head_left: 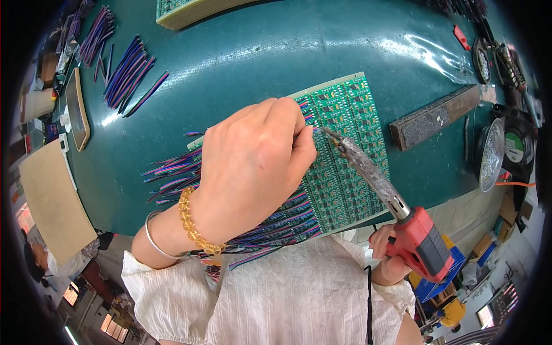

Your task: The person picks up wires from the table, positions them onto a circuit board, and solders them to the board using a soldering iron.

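A green panel of circuit boards (345, 155) lies tilted in front of me, with rows of small dark chips. Thin blue, pink and black wires (287, 215) run off its left part. My left hand (259, 144) is closed over the panel, fingertips pinched on wire ends near the middle; the palm side is hidden. My right hand (388, 253) grips a red-handled soldering gun (422, 244) at the lower right. Its discoloured metal barrel points up-left, and the tip (326, 132) is at the board just right of my left fingertips.
Wire bundles (129, 75) lie at the upper left near a phone-like device (77, 109). A stack of boards (201, 11) sits at the far edge. Right of the panel are a dark bar (434, 118), a shiny metal dish (491, 155) and a black fan (520, 144). Brown cardboard (57, 201) is at left.
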`<state>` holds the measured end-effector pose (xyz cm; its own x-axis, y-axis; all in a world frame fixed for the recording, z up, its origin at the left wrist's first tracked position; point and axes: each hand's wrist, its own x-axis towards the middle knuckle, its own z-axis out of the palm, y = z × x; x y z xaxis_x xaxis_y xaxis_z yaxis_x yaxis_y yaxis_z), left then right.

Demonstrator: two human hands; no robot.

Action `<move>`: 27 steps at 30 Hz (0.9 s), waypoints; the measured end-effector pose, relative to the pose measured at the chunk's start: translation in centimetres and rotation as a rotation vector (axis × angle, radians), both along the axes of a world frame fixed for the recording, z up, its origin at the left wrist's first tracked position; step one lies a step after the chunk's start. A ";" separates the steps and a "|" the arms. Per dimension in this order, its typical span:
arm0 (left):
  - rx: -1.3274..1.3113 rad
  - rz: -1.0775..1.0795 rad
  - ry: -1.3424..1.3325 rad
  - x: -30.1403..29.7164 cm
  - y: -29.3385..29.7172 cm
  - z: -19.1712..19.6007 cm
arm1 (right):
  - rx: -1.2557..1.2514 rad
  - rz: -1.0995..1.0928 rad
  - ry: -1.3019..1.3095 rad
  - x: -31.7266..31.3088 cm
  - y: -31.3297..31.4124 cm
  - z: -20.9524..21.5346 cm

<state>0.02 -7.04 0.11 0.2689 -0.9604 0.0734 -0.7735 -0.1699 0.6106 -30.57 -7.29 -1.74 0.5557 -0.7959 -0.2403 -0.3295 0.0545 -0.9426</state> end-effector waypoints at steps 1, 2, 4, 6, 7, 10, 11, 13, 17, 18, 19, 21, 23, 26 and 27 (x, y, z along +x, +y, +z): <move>-0.005 -0.001 0.004 0.0 0.0 0.0 | 0.010 -0.067 -0.051 -0.3 0.5 -0.3; -0.007 -0.003 0.003 -0.1 -0.1 0.1 | 0.020 -0.134 -0.103 -0.4 0.7 -0.4; -0.021 0.001 0.001 -0.1 -0.3 0.3 | -0.024 -0.084 -0.083 -0.1 0.1 0.0; -0.012 0.001 -0.010 -0.2 -0.4 0.3 | -0.073 -0.039 -0.065 0.2 -0.1 0.2; -0.002 0.000 -0.012 -0.3 -0.4 0.4 | -0.068 -0.099 -0.061 0.5 0.1 0.4; 0.016 -0.001 -0.003 -0.3 -0.6 0.4 | -0.097 -0.221 -0.179 0.6 0.3 0.3; -0.014 -0.029 0.016 -0.4 -0.7 0.4 | -0.124 -0.270 -0.295 0.3 0.2 0.4; -0.006 -0.018 0.052 -0.3 -0.8 0.4 | -0.206 -0.330 -0.284 -0.9 0.0 0.8; 0.063 0.049 0.021 0.2 0.2 0.5 | -0.640 -0.593 -0.263 -5.1 -1.4 1.5; 0.036 0.024 0.043 0.2 0.2 0.3 | -0.701 -0.666 -0.308 -6.3 -1.4 1.8; 0.077 0.036 0.040 0.3 0.3 0.4 | -0.752 -0.734 -0.367 -7.1 -1.4 1.9; 0.111 0.042 0.033 0.2 -0.1 0.5 | -0.699 -0.915 -0.212 -8.4 -2.1 0.6; 0.063 0.038 0.037 0.4 0.0 0.3 | -0.600 -0.969 0.014 -7.6 -5.2 -0.2; 0.050 0.032 0.050 0.5 0.4 0.3 | -0.609 -0.820 -0.306 -8.0 -4.6 0.2; 0.031 0.025 0.042 0.4 0.8 0.5 | -0.566 -0.775 -0.410 -7.9 -4.5 0.5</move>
<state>0.45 -6.22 0.60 0.2950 -0.9550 0.0318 -0.7428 -0.2083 0.6363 -38.43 -11.80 -1.26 -0.2013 -0.9065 0.3711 -0.0423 -0.3704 -0.9279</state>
